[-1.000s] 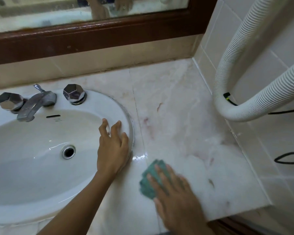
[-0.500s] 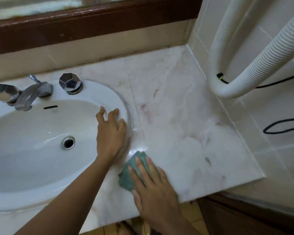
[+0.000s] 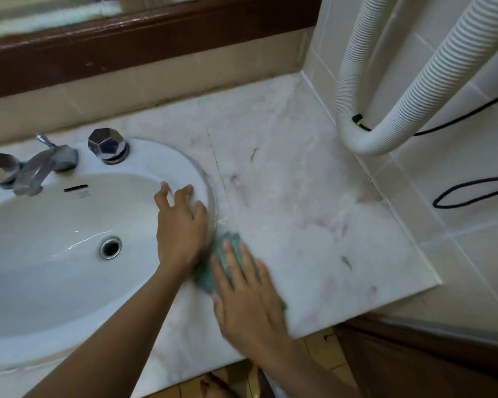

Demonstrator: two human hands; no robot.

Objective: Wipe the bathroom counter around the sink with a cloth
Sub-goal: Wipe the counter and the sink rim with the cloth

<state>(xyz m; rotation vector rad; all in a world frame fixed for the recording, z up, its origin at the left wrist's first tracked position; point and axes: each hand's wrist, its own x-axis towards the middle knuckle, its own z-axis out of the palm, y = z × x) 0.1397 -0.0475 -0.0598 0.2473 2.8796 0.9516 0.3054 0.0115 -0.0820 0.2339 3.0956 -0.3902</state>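
Green cloth (image 3: pixel 206 275), bunched under the R hand's (image 3: pixel 247 297) straight, slightly spread fingers, lies on the marble counter (image 3: pixel 314 225) just off the sink (image 3: pixel 161 156) rim. Likely soft, light and limp; best pressed w/ a flat palm, not pinched. L hand (image 3: pixel 180 231), fingers relaxed and extended, rests on the rim beside it.

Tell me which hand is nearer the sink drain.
Left. The left hand rests on the sink rim, just right of the drain; the right hand presses the green cloth on the counter, beyond the rim.
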